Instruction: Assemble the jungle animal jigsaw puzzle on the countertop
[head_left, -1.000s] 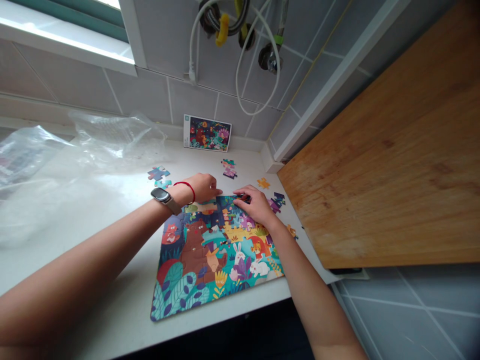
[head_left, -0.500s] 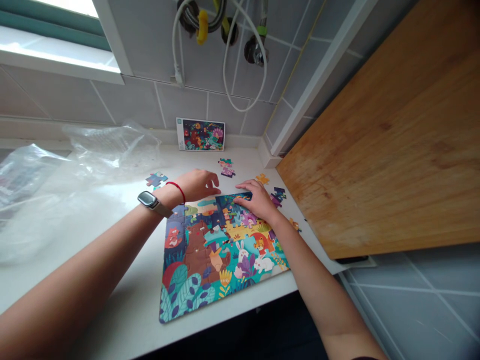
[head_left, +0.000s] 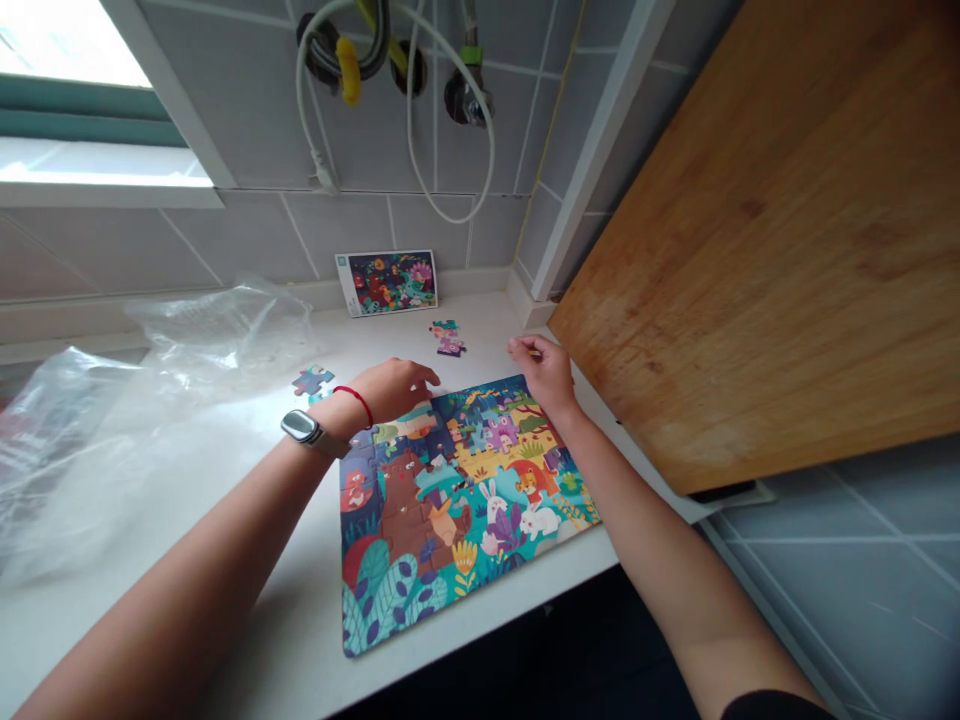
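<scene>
A jigsaw puzzle (head_left: 450, 520) of animals and plants lies in its tray on the white counter, with most of the picture joined up. My left hand (head_left: 394, 390) rests at its far edge, wearing a red string and a watch; its fingers are loosely bent and apart, with nothing seen in them. Beyond the puzzle's far right corner, my right hand (head_left: 547, 375) is closed in a pinch. A sliver of an orange puzzle piece (head_left: 535, 352) shows at its fingertips. Loose pink and teal pieces (head_left: 448, 340) lie behind the puzzle, and blue pieces (head_left: 312, 380) lie beside my left wrist.
A picture card (head_left: 390, 283) of the puzzle leans on the tiled wall. Crumpled clear plastic bags (head_left: 150, 400) spread over the counter at left. A wooden board (head_left: 780, 260) stands close on the right. A white cable (head_left: 491, 150) and pipes hang above.
My right hand has moved from the puzzle's top edge to the far right, closing over the orange piece there. My left hand stays at the far edge. The view has shifted slightly.
</scene>
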